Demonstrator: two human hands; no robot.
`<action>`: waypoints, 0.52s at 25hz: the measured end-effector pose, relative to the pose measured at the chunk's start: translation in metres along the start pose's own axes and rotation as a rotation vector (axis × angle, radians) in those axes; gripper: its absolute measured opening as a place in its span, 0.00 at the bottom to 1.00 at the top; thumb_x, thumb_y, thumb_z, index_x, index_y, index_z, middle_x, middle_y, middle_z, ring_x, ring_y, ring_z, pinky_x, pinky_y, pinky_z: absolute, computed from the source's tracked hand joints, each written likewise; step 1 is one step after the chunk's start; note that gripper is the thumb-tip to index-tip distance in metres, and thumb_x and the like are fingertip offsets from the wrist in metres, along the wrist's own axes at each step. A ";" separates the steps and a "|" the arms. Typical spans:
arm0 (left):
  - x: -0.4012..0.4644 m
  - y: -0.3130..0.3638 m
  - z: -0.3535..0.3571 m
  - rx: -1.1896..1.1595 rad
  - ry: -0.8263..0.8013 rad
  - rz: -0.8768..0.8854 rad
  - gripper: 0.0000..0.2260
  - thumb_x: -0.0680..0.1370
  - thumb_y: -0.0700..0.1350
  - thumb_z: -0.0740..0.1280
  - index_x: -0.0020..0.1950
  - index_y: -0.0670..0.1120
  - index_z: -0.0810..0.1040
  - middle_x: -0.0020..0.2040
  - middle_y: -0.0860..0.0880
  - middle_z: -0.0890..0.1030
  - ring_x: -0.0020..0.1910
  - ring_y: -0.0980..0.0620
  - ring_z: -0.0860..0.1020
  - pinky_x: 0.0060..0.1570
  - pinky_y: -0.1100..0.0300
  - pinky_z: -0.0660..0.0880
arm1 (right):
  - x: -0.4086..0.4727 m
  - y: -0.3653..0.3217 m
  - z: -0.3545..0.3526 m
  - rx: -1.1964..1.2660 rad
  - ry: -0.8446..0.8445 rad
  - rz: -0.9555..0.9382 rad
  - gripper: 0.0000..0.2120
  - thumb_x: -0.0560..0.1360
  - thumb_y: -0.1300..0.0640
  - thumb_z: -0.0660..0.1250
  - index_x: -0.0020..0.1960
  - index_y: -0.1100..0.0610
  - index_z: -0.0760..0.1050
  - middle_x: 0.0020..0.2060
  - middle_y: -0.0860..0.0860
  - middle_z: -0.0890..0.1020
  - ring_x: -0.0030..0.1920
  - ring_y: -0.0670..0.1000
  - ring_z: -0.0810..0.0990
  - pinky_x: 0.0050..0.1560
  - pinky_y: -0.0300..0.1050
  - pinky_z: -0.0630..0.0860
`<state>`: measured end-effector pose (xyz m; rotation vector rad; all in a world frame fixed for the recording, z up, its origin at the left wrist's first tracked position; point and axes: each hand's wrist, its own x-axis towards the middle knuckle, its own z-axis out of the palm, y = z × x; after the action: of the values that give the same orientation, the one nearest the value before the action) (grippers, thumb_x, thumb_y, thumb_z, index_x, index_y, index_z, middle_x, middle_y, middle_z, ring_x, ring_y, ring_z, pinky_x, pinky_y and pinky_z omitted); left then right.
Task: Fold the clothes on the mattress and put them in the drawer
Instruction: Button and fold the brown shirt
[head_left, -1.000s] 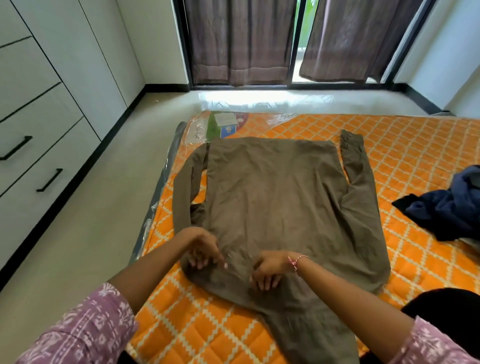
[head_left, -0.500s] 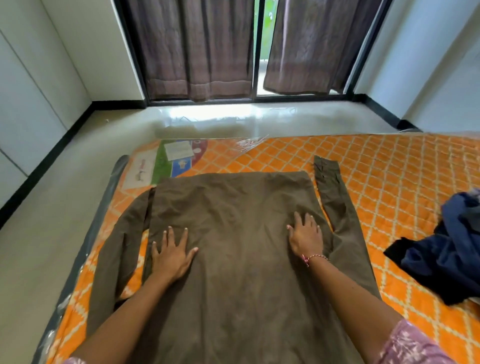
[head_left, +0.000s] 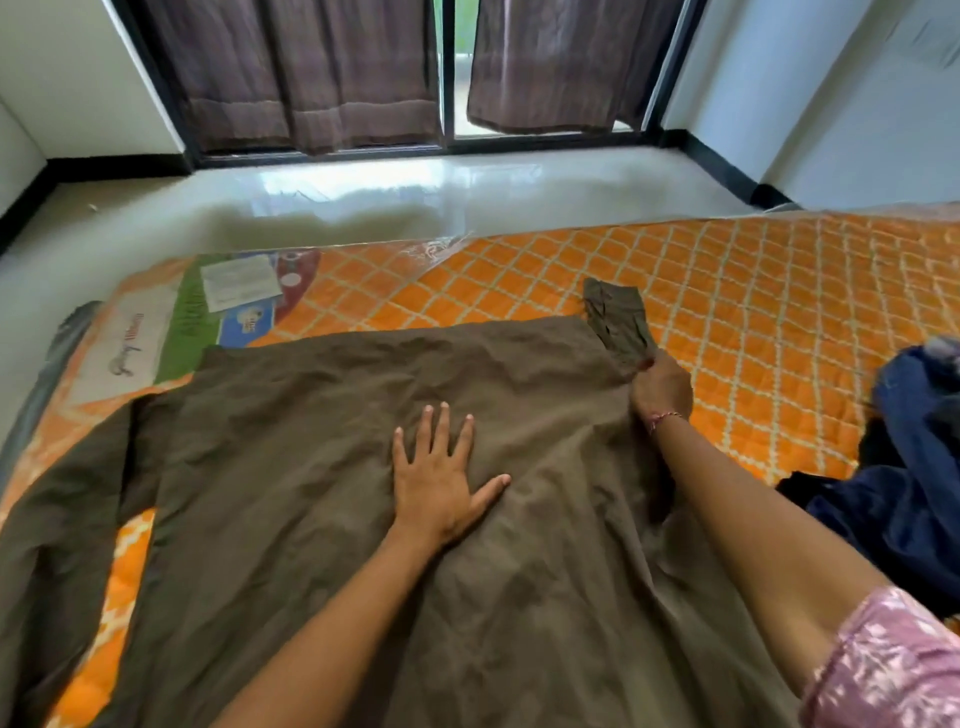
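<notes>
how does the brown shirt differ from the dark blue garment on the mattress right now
The brown shirt lies spread flat; the dark blue garment sits crumpled in a heap. The brown shirt lies in front of the person, the dark blue garment off at the right edge. The left hand presses flat on the brown shirt and the right hand grips its sleeve; nothing touches the dark blue garment. Both lie on the orange mattress.

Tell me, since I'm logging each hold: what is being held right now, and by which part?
The right hand holds the brown long-sleeved cloth garment by its right sleeve, near the cuff. The left hand only presses flat on the garment's middle.
</notes>
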<state>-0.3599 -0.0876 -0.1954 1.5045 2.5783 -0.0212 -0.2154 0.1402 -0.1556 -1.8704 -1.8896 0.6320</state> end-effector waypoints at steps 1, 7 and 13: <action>0.002 -0.002 0.000 0.002 0.009 0.008 0.45 0.63 0.73 0.32 0.78 0.54 0.44 0.79 0.48 0.42 0.77 0.49 0.38 0.72 0.43 0.39 | -0.009 -0.005 0.007 -0.064 0.053 -0.148 0.14 0.79 0.61 0.58 0.62 0.62 0.73 0.59 0.62 0.77 0.59 0.62 0.74 0.56 0.52 0.71; 0.016 -0.089 -0.016 -0.058 0.050 -0.055 0.39 0.70 0.69 0.34 0.78 0.54 0.49 0.79 0.48 0.48 0.78 0.50 0.47 0.74 0.50 0.45 | -0.063 -0.049 0.072 -0.488 -0.520 -0.634 0.28 0.80 0.38 0.47 0.78 0.45 0.49 0.78 0.52 0.47 0.77 0.53 0.44 0.74 0.61 0.43; -0.016 -0.202 -0.031 -0.051 0.015 -0.322 0.27 0.82 0.58 0.47 0.79 0.50 0.48 0.79 0.46 0.47 0.78 0.49 0.45 0.74 0.49 0.42 | -0.151 -0.117 0.101 -0.427 -0.531 -0.833 0.32 0.79 0.36 0.48 0.78 0.47 0.43 0.77 0.54 0.42 0.77 0.53 0.40 0.73 0.61 0.42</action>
<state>-0.5314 -0.1989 -0.1764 1.0623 2.7808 0.0178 -0.3663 -0.0140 -0.1660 -0.9392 -3.0523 0.4711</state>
